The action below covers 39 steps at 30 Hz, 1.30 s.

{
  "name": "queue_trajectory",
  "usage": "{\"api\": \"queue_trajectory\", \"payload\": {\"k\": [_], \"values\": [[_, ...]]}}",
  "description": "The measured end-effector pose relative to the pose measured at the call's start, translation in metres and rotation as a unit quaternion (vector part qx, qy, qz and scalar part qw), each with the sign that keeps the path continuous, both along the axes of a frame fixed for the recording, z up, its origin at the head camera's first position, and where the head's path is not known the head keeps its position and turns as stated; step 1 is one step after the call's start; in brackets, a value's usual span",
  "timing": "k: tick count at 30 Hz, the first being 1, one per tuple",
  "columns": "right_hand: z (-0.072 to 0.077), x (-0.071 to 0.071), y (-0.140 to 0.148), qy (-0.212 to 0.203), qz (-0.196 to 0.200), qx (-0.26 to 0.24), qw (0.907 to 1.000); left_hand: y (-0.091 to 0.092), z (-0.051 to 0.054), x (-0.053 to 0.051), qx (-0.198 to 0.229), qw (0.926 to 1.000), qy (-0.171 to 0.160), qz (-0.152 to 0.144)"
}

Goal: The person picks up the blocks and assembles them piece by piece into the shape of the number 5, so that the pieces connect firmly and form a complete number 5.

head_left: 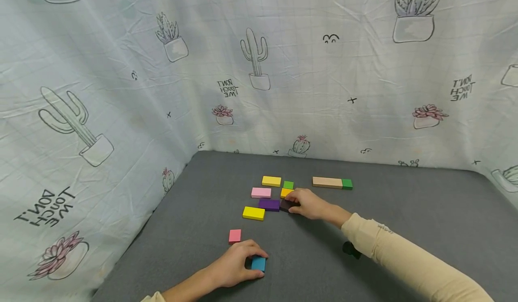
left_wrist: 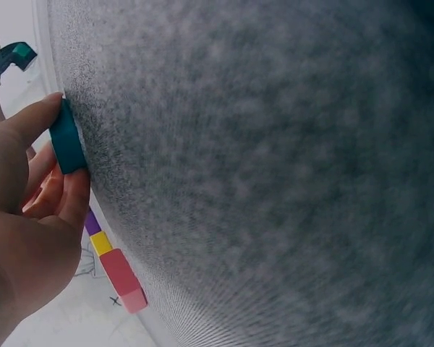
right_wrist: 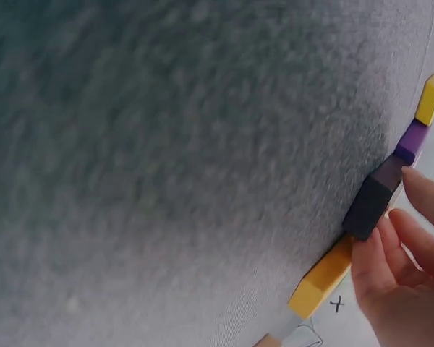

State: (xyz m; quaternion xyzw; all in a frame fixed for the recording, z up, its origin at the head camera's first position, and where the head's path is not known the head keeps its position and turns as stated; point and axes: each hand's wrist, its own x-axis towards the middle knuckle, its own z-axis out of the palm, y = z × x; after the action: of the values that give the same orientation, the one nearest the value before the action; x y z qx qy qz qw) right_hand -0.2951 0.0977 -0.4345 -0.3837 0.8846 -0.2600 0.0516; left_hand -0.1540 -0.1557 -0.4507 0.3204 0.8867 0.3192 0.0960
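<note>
On the grey table, my left hand pinches a small blue block between thumb and fingers; the left wrist view shows the same block by its side face. Farther forward, my right hand grips a dark, nearly black block by its ends. A purple block lies just left of that one, and an orange-yellow block, partly covered by the fingers, sits behind it. Beyond the left hand lies a coral-pink square block.
Around the purple block lie a bright yellow block, a pale pink block, another yellow block and a light green block. A tan block touches a green one at the back. Cactus-print cloth hangs behind.
</note>
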Motion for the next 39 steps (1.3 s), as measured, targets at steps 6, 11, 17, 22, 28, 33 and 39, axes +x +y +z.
{"api": "queue_trajectory", "payload": {"k": [6,11,17,22,28,33,39], "values": [[0.002,0.001,-0.004,-0.029,-0.034,0.006,0.999,0.0,0.0,-0.001,0.0,1.0,0.001,-0.001],[0.008,0.003,-0.009,-0.041,-0.046,0.054,0.9966,0.001,0.0,-0.002,0.0,1.0,0.003,0.001],[0.008,0.008,-0.013,-0.028,-0.044,0.063,0.9966,0.001,-0.001,-0.001,0.003,1.0,0.009,-0.001],[0.011,0.004,-0.006,-0.054,-0.079,-0.013,0.9953,0.0,-0.002,-0.001,0.002,1.0,0.003,0.001],[0.017,-0.01,0.012,-0.158,-0.167,-0.144,0.9625,0.0,-0.002,0.001,0.007,0.9998,0.017,-0.006],[0.017,-0.017,0.027,-0.241,-0.215,-0.208,0.923,-0.001,-0.002,0.001,0.009,0.9997,0.02,-0.008],[0.016,-0.019,0.043,-0.287,-0.245,-0.25,0.8918,-0.001,-0.001,0.001,0.008,0.9998,0.016,-0.005]]}}
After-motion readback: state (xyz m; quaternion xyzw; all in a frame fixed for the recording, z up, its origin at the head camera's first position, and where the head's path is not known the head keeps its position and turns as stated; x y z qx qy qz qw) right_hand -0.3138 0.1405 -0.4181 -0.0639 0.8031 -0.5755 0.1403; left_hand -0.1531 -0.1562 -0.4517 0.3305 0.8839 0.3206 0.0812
